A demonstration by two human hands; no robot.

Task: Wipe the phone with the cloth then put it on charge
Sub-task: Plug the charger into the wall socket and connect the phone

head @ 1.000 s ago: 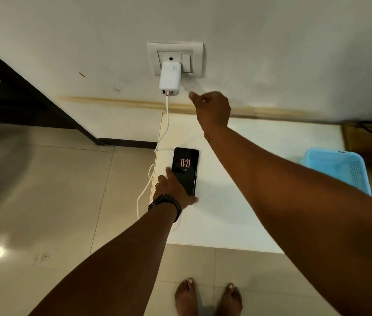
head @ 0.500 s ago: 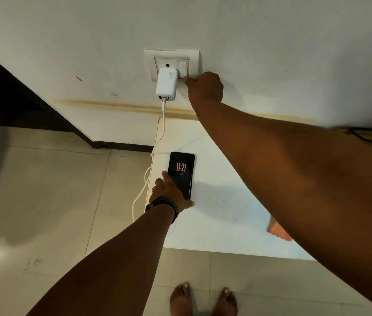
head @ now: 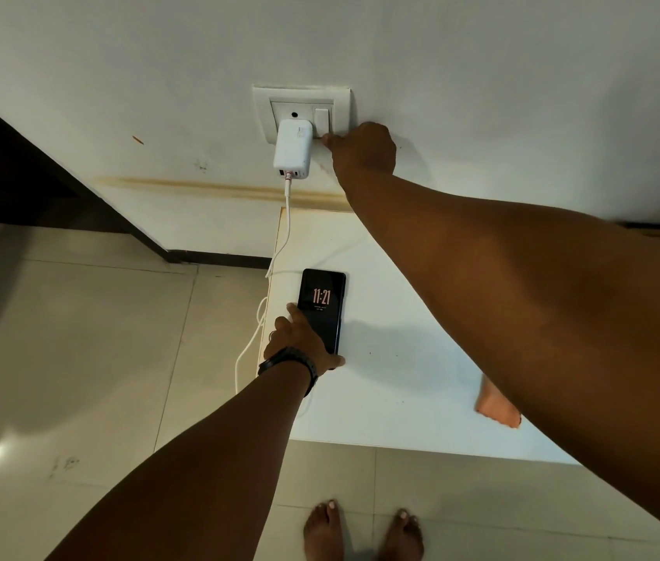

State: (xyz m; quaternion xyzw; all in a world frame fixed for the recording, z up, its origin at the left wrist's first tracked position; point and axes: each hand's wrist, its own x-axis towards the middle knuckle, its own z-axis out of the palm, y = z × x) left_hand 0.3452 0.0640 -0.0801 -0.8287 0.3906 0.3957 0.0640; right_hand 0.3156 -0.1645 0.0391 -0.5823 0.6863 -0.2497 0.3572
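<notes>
A black phone [head: 322, 301] lies face up on the white table [head: 401, 382], its screen lit and reading 11:21. My left hand [head: 300, 346], with a black wristband, covers the phone's lower end and holds it between a finger on the left edge and the thumb at the bottom corner. A white charger [head: 292, 149] sits in the wall socket plate [head: 304, 100], and its white cable [head: 285, 236] hangs down past the table's left edge. My right hand [head: 362, 151] is at the wall, fingers curled, one fingertip touching the switch [head: 321, 119]. An orange cloth [head: 496, 406] lies on the table, partly hidden by my right arm.
The table stands against the white wall, with pale floor tiles [head: 97, 338] to its left and in front. A dark doorway or cabinet [head: 4, 176] is at the far left. My bare feet [head: 360, 532] stand just before the table's front edge.
My right hand rose from below the charger to the switch beside it. My left hand stayed on the phone. The view shifted, so the cloth appears and the blue basket is gone.
</notes>
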